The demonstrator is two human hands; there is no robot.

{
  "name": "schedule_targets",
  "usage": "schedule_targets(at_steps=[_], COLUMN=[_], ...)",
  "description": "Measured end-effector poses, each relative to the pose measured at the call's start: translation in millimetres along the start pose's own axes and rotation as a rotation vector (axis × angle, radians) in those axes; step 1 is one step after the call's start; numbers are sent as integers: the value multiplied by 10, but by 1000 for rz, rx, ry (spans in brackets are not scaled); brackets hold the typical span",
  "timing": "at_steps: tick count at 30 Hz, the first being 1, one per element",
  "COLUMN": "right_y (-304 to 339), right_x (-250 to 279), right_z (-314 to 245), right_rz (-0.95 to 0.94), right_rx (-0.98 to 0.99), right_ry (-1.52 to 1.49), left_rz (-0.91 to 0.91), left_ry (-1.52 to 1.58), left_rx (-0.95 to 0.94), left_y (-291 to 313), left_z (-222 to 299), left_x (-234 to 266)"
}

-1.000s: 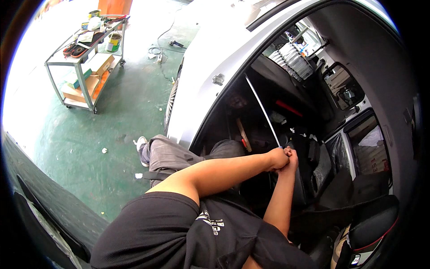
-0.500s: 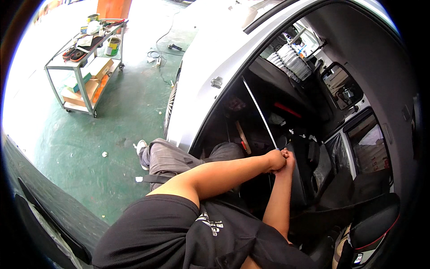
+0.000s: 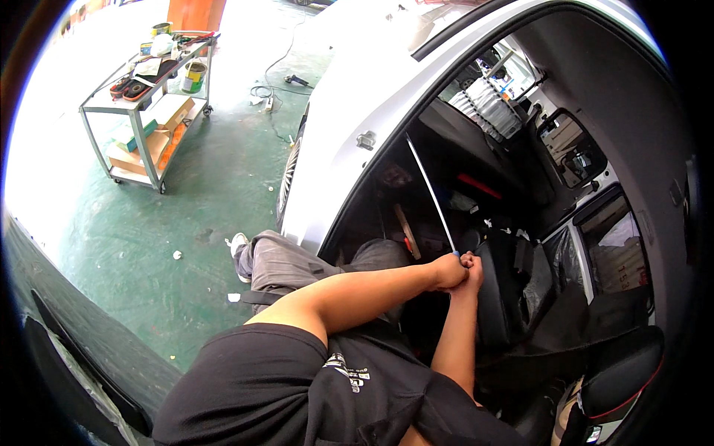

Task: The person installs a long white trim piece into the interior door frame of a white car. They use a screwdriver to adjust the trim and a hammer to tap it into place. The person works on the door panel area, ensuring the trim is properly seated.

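Note:
Both hands are closed together at the near end of a long, thin metal rod (image 3: pixel 433 195), with a bit of blue showing where it enters the grip. My left hand (image 3: pixel 448 272) wraps its end, and my right hand (image 3: pixel 471 269) is pressed against it with curled fingers. The rod slants away to the far left, its far tip by the door-opening edge of a white vehicle (image 3: pixel 349 160). Inside the dark cabin below the rod lies a flat wooden-looking strip (image 3: pixel 406 230) with a red part. My fingers hide the rod's held end.
A black seat (image 3: pixel 500 290) stands right of my hands, with a red-trimmed headrest (image 3: pixel 625 372) nearer. A metal trolley (image 3: pixel 123 108) carrying cans and boxes stands at far left. On the green floor (image 3: pixel 201 230) lie a corded power tool (image 3: pixel 296 80) and cable.
My two hands have come slightly left and nearer my body, drawing the rod with them. The grip stays closed; the head view has shifted a little.

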State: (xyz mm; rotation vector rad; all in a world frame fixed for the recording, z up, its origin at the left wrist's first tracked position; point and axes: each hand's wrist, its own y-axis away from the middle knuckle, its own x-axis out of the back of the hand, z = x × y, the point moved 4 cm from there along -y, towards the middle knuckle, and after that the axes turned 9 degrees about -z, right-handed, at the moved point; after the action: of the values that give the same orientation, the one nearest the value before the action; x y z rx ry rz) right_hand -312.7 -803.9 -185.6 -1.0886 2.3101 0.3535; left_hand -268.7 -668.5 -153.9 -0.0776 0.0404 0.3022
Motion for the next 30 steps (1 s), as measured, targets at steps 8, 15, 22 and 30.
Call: schedule_targets(at_steps=[8,15,22,30], right_y=[89,79,27,48], right_x=[-95,-35,29,24], right_z=[-83,33,75,60], right_rz=[59,47,32,27], right_rx=[14,-38,11,-31], right_ry=[13,-49,-14,-17], left_rz=[-99,-42,-64,-39], left_ry=[6,-4,24,11], left_rx=[103,169,74,152], left_y=[118,88,97,23], left_z=[156,73,-45,-35], left_x=[-5,-9,4,-20])
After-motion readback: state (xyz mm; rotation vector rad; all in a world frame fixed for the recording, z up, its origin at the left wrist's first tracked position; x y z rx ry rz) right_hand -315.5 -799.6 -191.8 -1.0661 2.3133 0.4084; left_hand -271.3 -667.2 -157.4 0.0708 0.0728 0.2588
